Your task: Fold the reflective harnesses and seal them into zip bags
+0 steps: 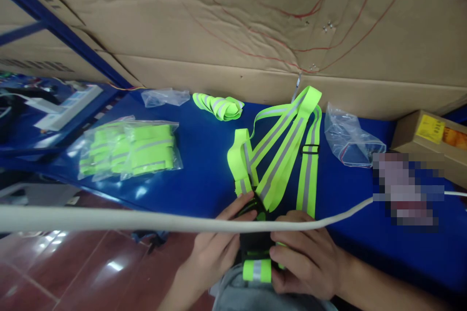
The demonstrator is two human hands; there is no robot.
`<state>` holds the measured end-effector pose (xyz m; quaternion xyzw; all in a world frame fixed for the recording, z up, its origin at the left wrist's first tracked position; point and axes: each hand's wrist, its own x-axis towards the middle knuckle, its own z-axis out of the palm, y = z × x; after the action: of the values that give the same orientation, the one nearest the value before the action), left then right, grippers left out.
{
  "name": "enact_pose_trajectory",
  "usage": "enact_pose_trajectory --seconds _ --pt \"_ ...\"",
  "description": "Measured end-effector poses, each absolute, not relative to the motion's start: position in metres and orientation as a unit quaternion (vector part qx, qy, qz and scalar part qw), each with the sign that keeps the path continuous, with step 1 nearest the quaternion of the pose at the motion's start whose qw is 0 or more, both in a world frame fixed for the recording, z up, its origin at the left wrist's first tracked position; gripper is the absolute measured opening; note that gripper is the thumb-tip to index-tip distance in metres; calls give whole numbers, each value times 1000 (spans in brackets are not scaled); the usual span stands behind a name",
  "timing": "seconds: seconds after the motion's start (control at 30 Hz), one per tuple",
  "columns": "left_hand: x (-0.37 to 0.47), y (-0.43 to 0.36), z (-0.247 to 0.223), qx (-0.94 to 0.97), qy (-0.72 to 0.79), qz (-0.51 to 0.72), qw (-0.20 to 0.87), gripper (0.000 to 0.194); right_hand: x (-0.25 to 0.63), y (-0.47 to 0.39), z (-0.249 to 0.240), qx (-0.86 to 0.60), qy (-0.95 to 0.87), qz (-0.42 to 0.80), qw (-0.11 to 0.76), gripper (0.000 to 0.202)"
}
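Note:
A neon yellow-green reflective strap harness (281, 182) with grey stripes spreads over the front of the blue table and down towards my body. My left hand (215, 248) is closed on its black part, fingertips near where the straps meet. Closed too, my right hand (306, 257) grips the harness at the other side of the black part, with a bit of green band between its fingers. A striped band end (257, 270) hangs between both hands. On the right strap sits a black slide buckle (310, 149). A white cable crosses in front and partly hides my fingers.
The white cable (164, 221) spans the view. Bagged green straps (146, 150) lie left on the blue table (197, 170); a rolled strap (221, 107) and clear bags (352, 138) lie behind. A cardboard box (412, 131) stands right, near a pixelated patch. Cardboard (219, 34) walls the back.

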<state>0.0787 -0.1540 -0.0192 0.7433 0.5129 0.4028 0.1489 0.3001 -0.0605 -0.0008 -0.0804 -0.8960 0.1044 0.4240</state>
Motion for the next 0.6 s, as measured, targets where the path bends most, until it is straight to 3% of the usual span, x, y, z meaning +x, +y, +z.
enact_pose_trajectory --seconds 0.27,0.47,0.6 --pt "74 -150 -15 743 526 390 139 52 298 -60 -11 -154 -891 170 392 23" --pt "71 -152 -4 797 516 312 -37 42 298 -59 -14 -99 -890 198 399 31" --pt "66 -158 7 790 518 324 -48 42 301 -55 -7 -62 -884 214 411 42"
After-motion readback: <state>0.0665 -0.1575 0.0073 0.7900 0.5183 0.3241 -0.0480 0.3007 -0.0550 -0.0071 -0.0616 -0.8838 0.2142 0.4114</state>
